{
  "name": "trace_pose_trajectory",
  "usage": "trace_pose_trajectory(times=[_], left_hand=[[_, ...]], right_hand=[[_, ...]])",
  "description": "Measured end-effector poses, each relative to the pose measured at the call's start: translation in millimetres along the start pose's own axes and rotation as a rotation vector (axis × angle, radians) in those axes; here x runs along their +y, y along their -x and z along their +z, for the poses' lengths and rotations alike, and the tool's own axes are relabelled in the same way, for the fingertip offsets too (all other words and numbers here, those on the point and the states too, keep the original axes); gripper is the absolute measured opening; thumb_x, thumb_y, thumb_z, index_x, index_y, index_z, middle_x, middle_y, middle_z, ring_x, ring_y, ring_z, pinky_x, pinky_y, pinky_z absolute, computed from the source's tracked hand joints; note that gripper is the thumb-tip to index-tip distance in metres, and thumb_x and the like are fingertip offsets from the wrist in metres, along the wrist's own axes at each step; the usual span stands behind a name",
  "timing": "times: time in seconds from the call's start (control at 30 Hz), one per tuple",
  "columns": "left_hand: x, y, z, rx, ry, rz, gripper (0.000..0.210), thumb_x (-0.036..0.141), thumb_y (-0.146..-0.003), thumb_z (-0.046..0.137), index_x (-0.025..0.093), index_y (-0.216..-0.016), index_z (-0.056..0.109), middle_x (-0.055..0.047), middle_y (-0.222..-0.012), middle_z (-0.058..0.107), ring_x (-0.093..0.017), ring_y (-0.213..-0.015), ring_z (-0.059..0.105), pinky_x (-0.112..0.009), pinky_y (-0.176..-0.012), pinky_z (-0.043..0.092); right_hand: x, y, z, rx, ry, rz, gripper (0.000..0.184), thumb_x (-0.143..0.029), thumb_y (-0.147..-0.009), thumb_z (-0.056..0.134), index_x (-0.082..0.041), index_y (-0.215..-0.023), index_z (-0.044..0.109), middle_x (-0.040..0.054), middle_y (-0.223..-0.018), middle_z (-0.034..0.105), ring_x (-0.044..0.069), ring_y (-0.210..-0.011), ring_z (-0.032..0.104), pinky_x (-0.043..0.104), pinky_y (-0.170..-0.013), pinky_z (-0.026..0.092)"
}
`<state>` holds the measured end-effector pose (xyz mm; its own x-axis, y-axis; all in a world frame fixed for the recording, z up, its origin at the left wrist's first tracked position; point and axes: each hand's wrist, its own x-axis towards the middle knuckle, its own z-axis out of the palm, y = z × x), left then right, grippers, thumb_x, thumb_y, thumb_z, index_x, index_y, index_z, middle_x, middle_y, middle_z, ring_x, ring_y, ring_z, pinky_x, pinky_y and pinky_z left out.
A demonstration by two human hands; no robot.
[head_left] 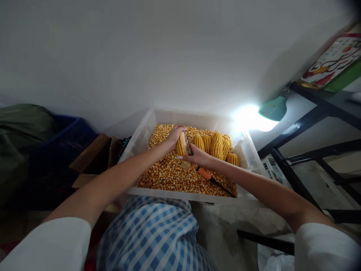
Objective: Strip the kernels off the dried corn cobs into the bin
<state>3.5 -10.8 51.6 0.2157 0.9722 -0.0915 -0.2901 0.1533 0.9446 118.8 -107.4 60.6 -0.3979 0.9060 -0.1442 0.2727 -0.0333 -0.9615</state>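
Note:
My left hand (176, 136) is closed round the upper end of a partly stripped corn cob (179, 146); yellow kernels cover its left side, and a pale bare strip runs down it. My right hand (196, 155) is closed at the cob's lower right, its thumb across the lower end. In it, against the cob, is a thin dark tool (190, 149) with a green part; its exact kind is unclear. Both hands are above loose corn kernels (166, 175) in a translucent plastic bin (169, 194). An orange-handled tool (204, 173) with a dark shaft lies on the kernels.
Several whole corn cobs (216, 145) lie at the bin's right. A lit green lamp (273, 109) hangs from a black metal rack (310, 99) on the right. To the left are an open cardboard box (93, 156) and a blue crate (70, 130). A wall stands behind.

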Motion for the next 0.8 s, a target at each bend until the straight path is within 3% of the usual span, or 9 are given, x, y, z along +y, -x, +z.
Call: trace_pose_trajectory(times=[0.33,0.43,0.53,0.8], left_hand=[[4.7,5.1,-0.2,-0.081,-0.005,-0.072,0.014,0.017,-0.059,0.052,0.018,-0.072,0.049,0.006,-0.046,0.043,-0.008,-0.037,0.043,-0.02,-0.038,0.033],[5.5,6.3,2.8,-0.071,0.014,-0.029,0.011,0.02,-0.061,0.051,0.019,-0.072,0.048,0.006,-0.046,0.042,-0.009,-0.038,0.043,-0.02,-0.039,0.034],[3.6,6.1,5.5,-0.025,-0.012,0.028,0.009,0.017,-0.061,0.051,0.018,-0.068,0.048,0.005,-0.049,0.043,-0.008,-0.04,0.043,-0.02,-0.04,0.034],[-3.3,2.0,1.4,-0.027,-0.06,0.051,0.007,0.013,-0.059,0.049,0.016,-0.064,0.051,0.004,-0.052,0.046,-0.007,-0.043,0.043,-0.019,-0.04,0.032]], right_hand=[[-0.6,3.6,-2.2,-0.143,-0.209,0.03,0.05,-0.042,-0.065,0.067,-0.021,-0.096,0.036,-0.0023,-0.08,0.052,0.008,-0.063,0.053,0.023,-0.054,0.05],[-0.6,2.0,-2.3,-0.023,-0.113,0.097,0.05,-0.045,-0.063,0.068,-0.02,-0.092,0.037,-0.002,-0.078,0.05,0.009,-0.063,0.051,0.022,-0.05,0.048],[1.3,-0.5,0.9,0.1,-0.003,0.076,0.051,-0.044,-0.059,0.07,-0.019,-0.089,0.038,-0.0027,-0.075,0.047,0.008,-0.062,0.047,0.018,-0.045,0.044],[-1.5,3.5,4.6,-0.024,-0.19,0.027,0.048,-0.041,-0.063,0.069,-0.02,-0.092,0.037,-0.005,-0.073,0.046,0.006,-0.06,0.048,0.016,-0.046,0.044]])
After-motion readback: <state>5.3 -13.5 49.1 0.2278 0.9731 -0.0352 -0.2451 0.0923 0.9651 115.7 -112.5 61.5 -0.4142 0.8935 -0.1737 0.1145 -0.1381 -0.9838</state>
